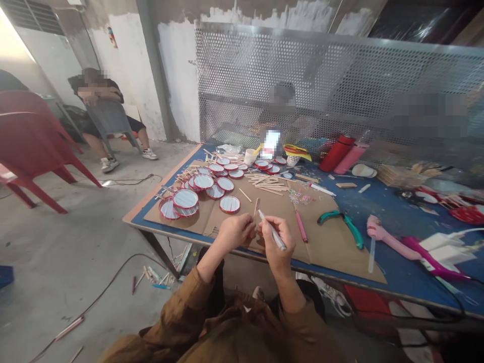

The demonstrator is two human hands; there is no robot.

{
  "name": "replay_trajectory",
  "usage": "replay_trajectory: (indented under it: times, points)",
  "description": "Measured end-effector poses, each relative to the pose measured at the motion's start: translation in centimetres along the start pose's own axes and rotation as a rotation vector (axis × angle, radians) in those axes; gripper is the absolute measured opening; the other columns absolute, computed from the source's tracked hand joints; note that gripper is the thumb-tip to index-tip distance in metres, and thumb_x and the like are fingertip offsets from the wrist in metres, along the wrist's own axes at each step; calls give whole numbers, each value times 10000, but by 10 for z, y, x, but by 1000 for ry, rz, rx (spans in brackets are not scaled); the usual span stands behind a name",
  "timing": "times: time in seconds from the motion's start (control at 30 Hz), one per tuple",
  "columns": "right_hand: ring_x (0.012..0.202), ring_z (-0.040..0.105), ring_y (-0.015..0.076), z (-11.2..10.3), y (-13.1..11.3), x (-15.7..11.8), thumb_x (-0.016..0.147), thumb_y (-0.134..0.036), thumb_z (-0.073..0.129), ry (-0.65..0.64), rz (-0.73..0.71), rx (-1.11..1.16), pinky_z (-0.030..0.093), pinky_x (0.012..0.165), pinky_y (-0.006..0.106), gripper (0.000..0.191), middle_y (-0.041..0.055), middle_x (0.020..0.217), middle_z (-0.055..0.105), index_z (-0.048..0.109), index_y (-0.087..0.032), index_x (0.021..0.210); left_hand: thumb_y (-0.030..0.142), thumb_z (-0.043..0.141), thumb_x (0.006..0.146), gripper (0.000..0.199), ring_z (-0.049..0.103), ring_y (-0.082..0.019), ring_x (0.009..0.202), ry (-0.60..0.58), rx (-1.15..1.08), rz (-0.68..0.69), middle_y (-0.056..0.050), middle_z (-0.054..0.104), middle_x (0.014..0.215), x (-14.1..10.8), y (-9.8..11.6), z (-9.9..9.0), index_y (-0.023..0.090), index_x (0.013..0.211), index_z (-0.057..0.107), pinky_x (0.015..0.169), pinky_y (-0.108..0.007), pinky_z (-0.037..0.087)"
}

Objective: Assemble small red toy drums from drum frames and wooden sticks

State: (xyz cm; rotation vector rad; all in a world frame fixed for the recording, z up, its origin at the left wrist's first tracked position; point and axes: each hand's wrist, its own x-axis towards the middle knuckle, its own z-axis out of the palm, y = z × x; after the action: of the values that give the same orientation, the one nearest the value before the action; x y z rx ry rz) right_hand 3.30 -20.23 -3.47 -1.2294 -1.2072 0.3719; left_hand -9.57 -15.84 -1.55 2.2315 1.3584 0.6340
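Note:
My left hand is closed on a thin wooden stick, which stands up from the fingertips over the cardboard. In my right hand is a white pen, its tip close to the stick; whether they touch I cannot tell. Beyond my hands lie round red-rimmed discs, several of them piled at the left, and a heap of flat wooden sticks. A pink marker lies just right of my right hand.
Teal pliers, a pink glue gun and white plugs with cables are at the right. Red and pink bottles stand near the perforated metal screen. A lit phone is at the back; a person sits at far left.

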Motion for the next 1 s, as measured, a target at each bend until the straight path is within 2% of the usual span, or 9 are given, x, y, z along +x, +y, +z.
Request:
replay_trajectory:
  times: [0.33,0.53,0.7,1.0]
  points:
    - [615,647,146,-1,0,0,843,-366,582,-8,-45,-25,538,598,268,197,29,742,687,620,-182,903,320,428,895,223,553,-138,657,-17,14,1,-13,649,725,0,0,0,203,784,582,567,-230,265]
    - [608,643,147,-1,-1,0,850,-378,573,23,-21,-31,538,594,269,205,30,727,680,615,-181,889,320,432,892,213,563,-142,664,-25,31,-12,-17,658,733,0,1,-1,201,796,580,561,-231,258]
    - [631,652,151,-1,-1,0,848,-374,577,-17,-24,-20,543,611,273,201,35,750,687,615,-185,903,320,430,895,215,569,-140,675,-27,22,-6,-15,664,746,0,1,-2,201,795,579,567,-229,265]
    - [602,644,143,-1,-1,0,850,-370,574,0,-18,-4,535,592,262,196,21,719,674,612,-182,894,315,437,895,203,580,-147,691,-24,49,-5,-22,669,764,0,1,-1,199,820,585,564,-234,258]
